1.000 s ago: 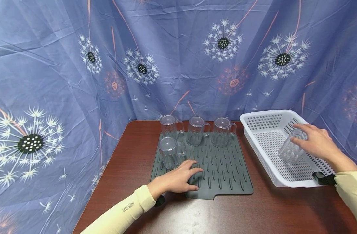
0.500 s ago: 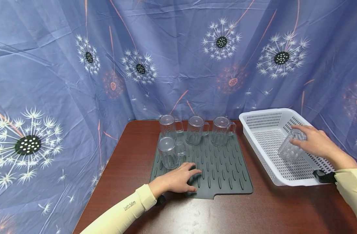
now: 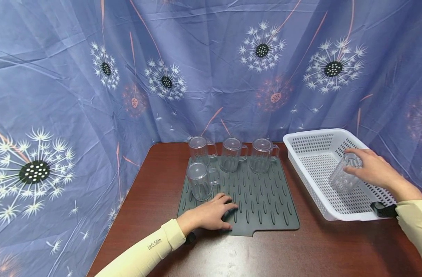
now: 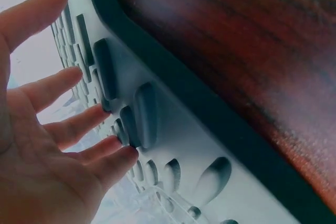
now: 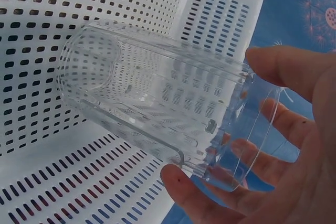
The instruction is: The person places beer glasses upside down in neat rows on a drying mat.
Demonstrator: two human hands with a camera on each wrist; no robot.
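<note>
My right hand curls its fingers and thumb round the upper end of a clear mug. That mug leans at a slant inside the white basket, its lower end toward the perforated floor in the right wrist view; its handle is hard to make out. On the left, my left hand is spread with relaxed fingers over the front left of the dark ribbed drying mat. Its fingertips appear to touch the ridges in the left wrist view, and it holds nothing. A clear handled mug stands just behind it.
Along the mat's back edge stand three more clear mugs: a left one, a middle one and a right one, handles to the right. Beneath lies a brown table. A blue dandelion-print cloth hangs behind.
My left hand has settled slightly lower on the mat, its fingers bending a little more. My right hand and the mug in the basket have barely moved.
</note>
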